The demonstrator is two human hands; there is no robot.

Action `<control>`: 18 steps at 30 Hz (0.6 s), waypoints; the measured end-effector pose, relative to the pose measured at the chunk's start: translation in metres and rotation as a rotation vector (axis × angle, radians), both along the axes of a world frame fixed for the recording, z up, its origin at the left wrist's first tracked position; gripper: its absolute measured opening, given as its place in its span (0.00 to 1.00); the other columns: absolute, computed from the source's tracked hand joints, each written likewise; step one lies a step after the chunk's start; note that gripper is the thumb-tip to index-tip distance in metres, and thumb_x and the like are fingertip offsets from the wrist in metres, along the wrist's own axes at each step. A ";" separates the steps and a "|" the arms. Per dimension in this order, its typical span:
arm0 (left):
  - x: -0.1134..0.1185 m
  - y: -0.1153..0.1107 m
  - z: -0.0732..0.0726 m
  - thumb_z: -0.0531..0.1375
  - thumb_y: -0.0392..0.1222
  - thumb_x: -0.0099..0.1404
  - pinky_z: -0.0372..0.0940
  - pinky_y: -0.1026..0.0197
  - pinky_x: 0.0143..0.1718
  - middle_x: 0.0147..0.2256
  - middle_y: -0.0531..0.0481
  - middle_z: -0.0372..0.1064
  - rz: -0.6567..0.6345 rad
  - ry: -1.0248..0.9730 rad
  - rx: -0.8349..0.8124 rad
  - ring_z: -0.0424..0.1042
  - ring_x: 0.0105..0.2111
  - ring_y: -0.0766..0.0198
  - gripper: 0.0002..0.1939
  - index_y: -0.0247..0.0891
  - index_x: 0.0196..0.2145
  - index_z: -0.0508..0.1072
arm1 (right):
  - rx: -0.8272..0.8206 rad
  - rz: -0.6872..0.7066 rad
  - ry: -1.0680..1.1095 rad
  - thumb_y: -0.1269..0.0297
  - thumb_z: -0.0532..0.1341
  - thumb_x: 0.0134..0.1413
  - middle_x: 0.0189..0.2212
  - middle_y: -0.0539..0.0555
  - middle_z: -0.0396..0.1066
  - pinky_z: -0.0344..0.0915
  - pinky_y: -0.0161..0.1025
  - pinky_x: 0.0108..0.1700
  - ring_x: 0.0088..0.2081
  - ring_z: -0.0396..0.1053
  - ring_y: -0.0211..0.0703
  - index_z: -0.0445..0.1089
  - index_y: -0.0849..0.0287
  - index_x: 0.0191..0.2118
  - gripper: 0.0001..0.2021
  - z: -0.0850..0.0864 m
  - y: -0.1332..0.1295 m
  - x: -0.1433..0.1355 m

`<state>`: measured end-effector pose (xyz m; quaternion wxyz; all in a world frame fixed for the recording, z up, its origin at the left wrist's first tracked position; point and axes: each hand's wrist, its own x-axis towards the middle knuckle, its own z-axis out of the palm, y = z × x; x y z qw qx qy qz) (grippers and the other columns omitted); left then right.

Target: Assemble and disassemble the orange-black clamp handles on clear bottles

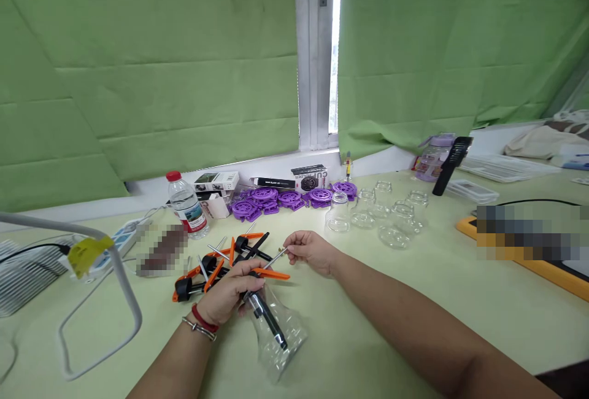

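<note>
My left hand (227, 294) is wrapped round the neck of a clear spray bottle (292, 328), which lies tilted with its base toward me. Its black pump tube (270, 319) shows inside, and an orange lever (276, 274) sticks out to the right at the top. From the head a thin metal spout (273, 259) points up and right. My right hand (310, 251) pinches at the spout's end, where a small brass-coloured tip (281, 250) shows; the fingers partly hide it. Beside my left hand lie several pump heads (184, 288) with black caps, orange levers and metal spouts.
Several clear bottles (338, 218) stand behind my right hand. Purple plastic parts (264, 195) and small boxes (309, 178) line the window side. A water bottle (186, 205) stands at left, near a grey metal frame (124, 276). A yellow-edged item (519, 264) lies at right.
</note>
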<state>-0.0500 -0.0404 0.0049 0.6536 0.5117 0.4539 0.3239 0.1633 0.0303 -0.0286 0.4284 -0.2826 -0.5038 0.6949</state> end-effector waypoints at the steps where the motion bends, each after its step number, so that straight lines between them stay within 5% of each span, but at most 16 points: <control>1: 0.000 0.000 -0.001 0.62 0.43 0.51 0.47 0.68 0.13 0.20 0.53 0.68 0.000 -0.005 0.000 0.59 0.14 0.70 0.22 0.34 0.44 0.66 | -0.008 0.003 0.004 0.58 0.69 0.36 0.22 0.49 0.69 0.65 0.36 0.30 0.23 0.65 0.32 0.69 0.64 0.30 0.16 0.000 0.000 0.000; 9: 0.002 0.001 0.001 0.62 0.42 0.51 0.46 0.69 0.12 0.19 0.52 0.68 -0.030 0.005 0.020 0.58 0.13 0.71 0.21 0.34 0.43 0.66 | 0.055 -0.155 -0.047 0.62 0.70 0.33 0.23 0.48 0.69 0.66 0.38 0.33 0.24 0.67 0.35 0.67 0.63 0.31 0.17 -0.003 0.009 -0.003; 13: 0.003 0.000 0.006 0.63 0.43 0.50 0.45 0.69 0.12 0.20 0.52 0.68 0.041 -0.078 0.069 0.57 0.14 0.72 0.20 0.34 0.40 0.68 | 0.313 -0.377 -0.503 0.68 0.64 0.40 0.23 0.49 0.69 0.63 0.37 0.33 0.27 0.66 0.36 0.68 0.60 0.28 0.06 -0.010 0.020 -0.002; 18: 0.003 0.000 0.009 0.62 0.44 0.50 0.47 0.69 0.13 0.22 0.51 0.70 0.186 -0.197 0.128 0.60 0.15 0.70 0.22 0.34 0.43 0.66 | 0.457 -0.361 -0.745 0.76 0.61 0.40 0.23 0.50 0.70 0.59 0.37 0.34 0.27 0.64 0.38 0.71 0.57 0.24 0.06 -0.020 0.027 -0.006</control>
